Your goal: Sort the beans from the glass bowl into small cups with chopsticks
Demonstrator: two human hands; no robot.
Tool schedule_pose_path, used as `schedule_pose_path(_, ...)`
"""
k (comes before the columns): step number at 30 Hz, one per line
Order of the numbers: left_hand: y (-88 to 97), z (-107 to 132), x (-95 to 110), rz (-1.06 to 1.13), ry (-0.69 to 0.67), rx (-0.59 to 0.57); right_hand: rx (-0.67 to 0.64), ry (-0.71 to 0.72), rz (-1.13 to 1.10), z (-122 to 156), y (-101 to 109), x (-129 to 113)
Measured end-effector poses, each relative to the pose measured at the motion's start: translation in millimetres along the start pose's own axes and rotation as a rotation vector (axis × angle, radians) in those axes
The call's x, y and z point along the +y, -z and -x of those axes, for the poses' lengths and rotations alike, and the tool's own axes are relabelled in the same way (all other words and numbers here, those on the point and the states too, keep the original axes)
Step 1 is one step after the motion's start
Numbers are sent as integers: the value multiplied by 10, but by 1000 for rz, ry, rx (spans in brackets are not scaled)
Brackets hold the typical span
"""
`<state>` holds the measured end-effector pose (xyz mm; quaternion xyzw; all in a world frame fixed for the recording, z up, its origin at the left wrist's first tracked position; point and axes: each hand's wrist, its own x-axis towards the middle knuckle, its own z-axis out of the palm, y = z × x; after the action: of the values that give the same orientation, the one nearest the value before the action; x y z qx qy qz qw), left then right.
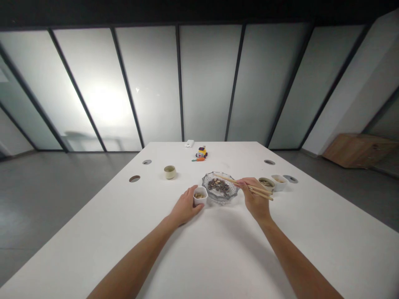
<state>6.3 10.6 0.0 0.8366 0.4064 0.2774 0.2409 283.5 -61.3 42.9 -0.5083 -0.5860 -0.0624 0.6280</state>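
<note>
My left hand wraps around a small white cup that has pale bits inside and stands on the white table. Just right of the cup is a clear glass bowl with dark seeds or beans in it. My right hand is closed on a pair of wooden chopsticks. Their tips reach over the glass bowl from the right, above the dark pieces.
Right of my hand stand a small round dish and a white square dish. A greenish cup sits to the back left. A small toy, an orange piece and a white box lie near the far edge. Round cable holes dot the tabletop.
</note>
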Motion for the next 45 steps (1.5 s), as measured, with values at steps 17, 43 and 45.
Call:
schedule_pose_path(17, -2, -1, -3, -19, -9, -7, -184, -29, -100, 159, -224, 302)
schedule_pose_path(43, -35, -23, -70, -30, -4, -7, -144, -94, -104, 147, -279, 366)
schedule_pose_path(45, -33, -22, -72, -30, -3, -8, -148, -106, -95, 142, -275, 373)
